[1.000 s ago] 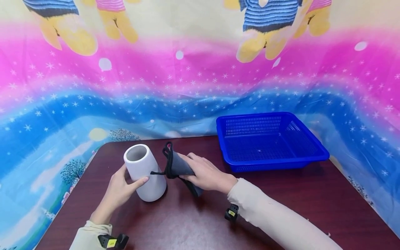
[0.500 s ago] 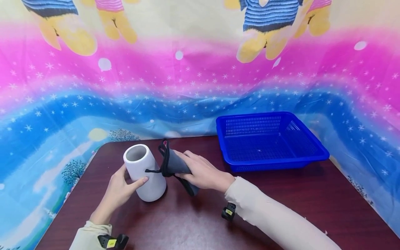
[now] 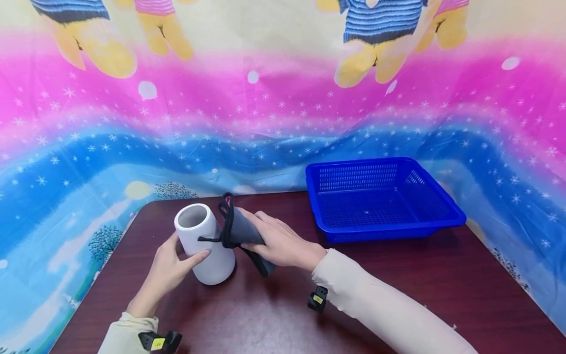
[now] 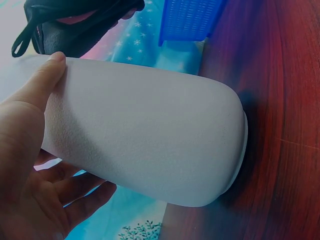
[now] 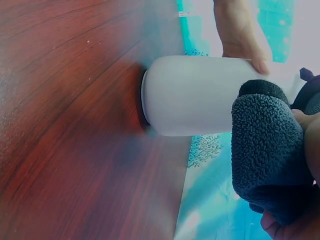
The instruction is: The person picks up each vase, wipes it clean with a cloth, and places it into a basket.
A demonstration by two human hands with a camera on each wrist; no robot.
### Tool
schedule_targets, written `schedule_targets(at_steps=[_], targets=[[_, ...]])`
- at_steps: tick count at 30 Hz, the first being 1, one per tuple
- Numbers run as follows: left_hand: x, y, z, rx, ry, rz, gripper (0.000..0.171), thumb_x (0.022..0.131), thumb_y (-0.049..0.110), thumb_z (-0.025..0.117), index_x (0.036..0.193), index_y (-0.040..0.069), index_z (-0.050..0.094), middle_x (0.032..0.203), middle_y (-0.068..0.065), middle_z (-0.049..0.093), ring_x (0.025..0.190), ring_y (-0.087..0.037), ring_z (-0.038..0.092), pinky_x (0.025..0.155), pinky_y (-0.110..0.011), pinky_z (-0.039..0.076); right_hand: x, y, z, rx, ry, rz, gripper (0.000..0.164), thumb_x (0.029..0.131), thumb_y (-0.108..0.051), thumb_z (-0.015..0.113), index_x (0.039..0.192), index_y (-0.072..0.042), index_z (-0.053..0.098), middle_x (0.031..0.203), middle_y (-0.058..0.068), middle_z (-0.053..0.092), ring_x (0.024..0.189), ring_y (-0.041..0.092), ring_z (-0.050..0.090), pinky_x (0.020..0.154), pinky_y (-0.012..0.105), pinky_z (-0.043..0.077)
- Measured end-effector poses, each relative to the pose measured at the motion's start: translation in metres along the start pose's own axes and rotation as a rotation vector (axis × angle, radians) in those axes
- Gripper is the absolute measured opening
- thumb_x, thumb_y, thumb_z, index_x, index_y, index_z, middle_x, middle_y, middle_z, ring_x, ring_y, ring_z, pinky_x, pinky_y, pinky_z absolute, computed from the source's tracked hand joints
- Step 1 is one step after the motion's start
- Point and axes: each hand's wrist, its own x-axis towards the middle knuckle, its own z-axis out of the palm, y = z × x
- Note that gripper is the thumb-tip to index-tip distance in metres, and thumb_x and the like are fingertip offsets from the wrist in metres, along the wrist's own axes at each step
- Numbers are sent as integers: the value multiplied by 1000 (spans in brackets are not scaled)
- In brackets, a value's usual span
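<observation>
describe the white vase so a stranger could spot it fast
On the red table, find the blue basket, then look left past the grey cloth. In the left hand is the vase, set apart from those neighbours by its white colour and tapering, open top.

White vase [image 4: 150, 130] has a matt, finely grained surface. Grey cloth [image 5: 265, 145] shows a rough, matt, towel-like pile. Blue basket [image 3: 380, 231] looks like smooth, slightly glossy plastic. Table [image 3: 274, 314]: wood-grained, polished sheen. Backdrop [image 3: 292, 93]: printed fabric, creased.
</observation>
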Motion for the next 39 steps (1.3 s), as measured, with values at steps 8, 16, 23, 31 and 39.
schedule_targets(at_steps=[8, 16, 23, 31, 39], targets=[[0, -2, 0, -5, -2, 4, 66, 87, 29, 81, 139, 3, 50, 128, -23, 65, 114, -39, 67, 90, -50, 59, 6, -4, 6, -21, 8, -15, 82, 96, -39, 69, 160, -41, 18, 114, 1, 61, 94, 14, 62, 77, 30, 53], [0, -3, -1, 5, 1, 6, 65, 86, 30, 82, 137, 4, 51, 125, -21, 67, 112, -35, 68, 82, -15, 52, 10, -8, 12, -47, -42, 14, 78, 97, -39, 68, 160, -39, 22, 114, 2, 60, 91, 15, 62, 74, 29, 52], [0, -3, 0, -3, -1, 8, 64, 85, 30, 82, 137, 5, 52, 126, -20, 67, 112, -35, 69, 82, -13, 50, 12, -11, 13, -79, -56, 22, 77, 97, -38, 68, 160, -38, 24, 113, 2, 60, 90, 15, 61, 74, 29, 52], [1, -3, -1, -4, -2, 5, 65, 86, 30, 82, 137, 5, 52, 126, -20, 67, 113, -35, 68, 82, -14, 52, 15, -12, 13, -99, -72, 35, 78, 97, -40, 67, 159, -44, 20, 113, 1, 60, 92, 13, 58, 75, 28, 51], [1, -3, -1, -13, -7, 8, 65, 85, 27, 82, 138, 6, 51, 127, -19, 66, 114, -36, 68, 84, -20, 55, 13, -12, 16, -96, -97, 66, 76, 97, -41, 67, 159, -44, 23, 108, 1, 59, 89, 12, 57, 72, 25, 49]])
